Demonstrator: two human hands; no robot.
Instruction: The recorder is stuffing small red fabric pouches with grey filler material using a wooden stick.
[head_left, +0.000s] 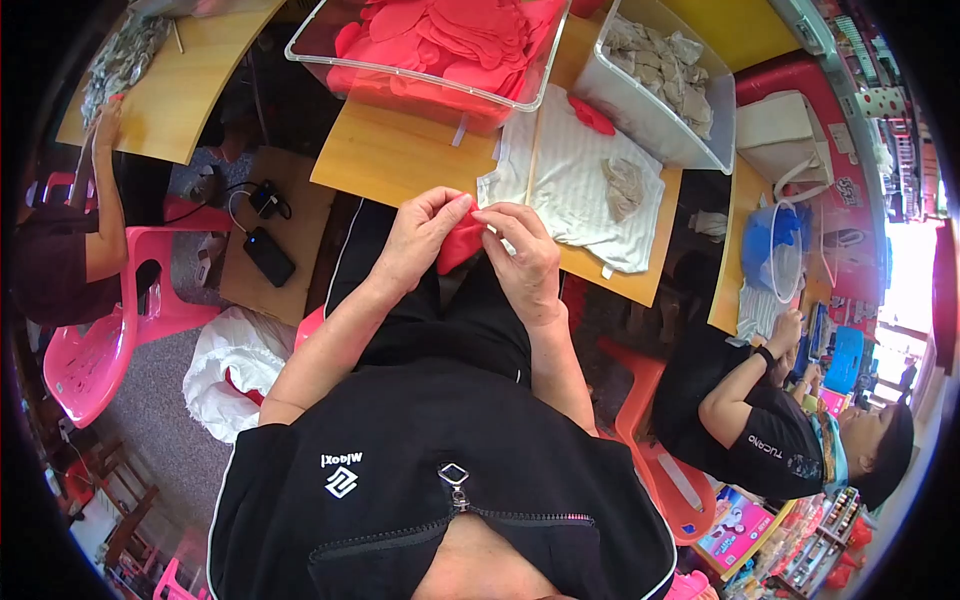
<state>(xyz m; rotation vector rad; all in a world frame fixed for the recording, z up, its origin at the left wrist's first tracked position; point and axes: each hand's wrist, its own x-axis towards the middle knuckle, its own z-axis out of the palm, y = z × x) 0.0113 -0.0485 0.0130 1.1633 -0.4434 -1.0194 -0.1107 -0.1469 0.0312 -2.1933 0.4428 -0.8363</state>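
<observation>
A small red fabric piece (459, 244) hangs below my fingers, over my lap and just short of the table's front edge. My left hand (421, 234) pinches its upper edge between thumb and fingers. On the other side, the fingertips of my right hand (523, 251) grip the same edge. Beyond my hands, a white striped cloth (570, 191) lies on the wooden table (405, 154). On that cloth are a thin wooden stick (535, 146), a red piece (591, 115) and a small beige mesh bundle (624, 186).
A clear plastic bin of red fabric pieces (450, 45) stands at the table's back; another bin (645, 112) holds beige bundles (660, 67). Co-workers sit at left (67, 255) and right (772, 427). A pink chair (139, 300) and white sack (217, 375) are at left.
</observation>
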